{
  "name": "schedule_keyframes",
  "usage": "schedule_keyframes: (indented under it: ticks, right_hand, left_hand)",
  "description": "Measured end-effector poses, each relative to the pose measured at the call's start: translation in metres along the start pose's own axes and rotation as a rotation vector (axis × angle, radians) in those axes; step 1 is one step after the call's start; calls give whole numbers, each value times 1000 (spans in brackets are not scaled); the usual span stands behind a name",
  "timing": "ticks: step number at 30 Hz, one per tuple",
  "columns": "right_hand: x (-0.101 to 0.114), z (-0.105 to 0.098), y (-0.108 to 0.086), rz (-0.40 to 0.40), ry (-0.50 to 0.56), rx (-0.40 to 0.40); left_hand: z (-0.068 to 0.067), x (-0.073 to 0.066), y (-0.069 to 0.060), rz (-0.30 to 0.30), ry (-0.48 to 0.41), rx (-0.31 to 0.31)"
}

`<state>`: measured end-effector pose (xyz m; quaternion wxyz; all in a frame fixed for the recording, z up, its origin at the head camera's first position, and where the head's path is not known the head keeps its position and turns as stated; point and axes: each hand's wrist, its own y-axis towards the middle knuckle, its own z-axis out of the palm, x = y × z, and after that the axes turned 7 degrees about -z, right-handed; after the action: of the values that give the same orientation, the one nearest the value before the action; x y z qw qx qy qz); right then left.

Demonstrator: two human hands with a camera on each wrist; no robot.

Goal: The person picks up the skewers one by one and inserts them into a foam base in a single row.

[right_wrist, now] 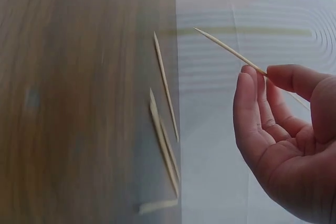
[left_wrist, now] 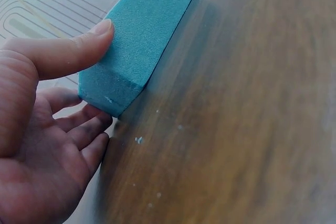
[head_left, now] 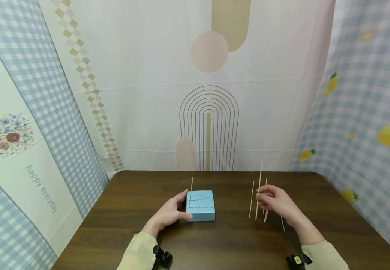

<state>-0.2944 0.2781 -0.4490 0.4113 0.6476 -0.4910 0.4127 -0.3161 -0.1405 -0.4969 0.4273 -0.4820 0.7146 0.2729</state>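
Observation:
A light blue foam block (head_left: 200, 216) lies on the brown table, with rows of dark marks on its top and one thin stick (head_left: 192, 186) standing upright near its left edge. My left hand (head_left: 168, 213) grips the block's left side, the thumb (left_wrist: 79, 53) against one face and the fingers at another. To the right, my right hand (head_left: 278, 203) pinches a pointed wooden stick (right_wrist: 231, 50) between thumb and fingertips, above the table. Several more sticks (right_wrist: 166, 87) lie on the table beneath and beside that hand.
The wooden table (head_left: 228, 240) ends at a back edge against a white patterned cloth (head_left: 147, 123). Checked cloths hang at the left and right sides. Small pale crumbs (left_wrist: 138, 140) dot the table near the block.

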Motion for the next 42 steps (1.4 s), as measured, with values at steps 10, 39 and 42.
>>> schedule_keyframes:
  ticks: [10,39,42]
  right_hand:
    - [23,51,15,-75,79,37]
    - [57,158,40,-240,220,4]
    - [59,164,41,-249,215,-25]
  left_hand:
    - [1,-2,-1,-2,-9,-4]
    - [1,1,4,-8,-32,-4]
    - [0,2,4,-13,-28,-5]
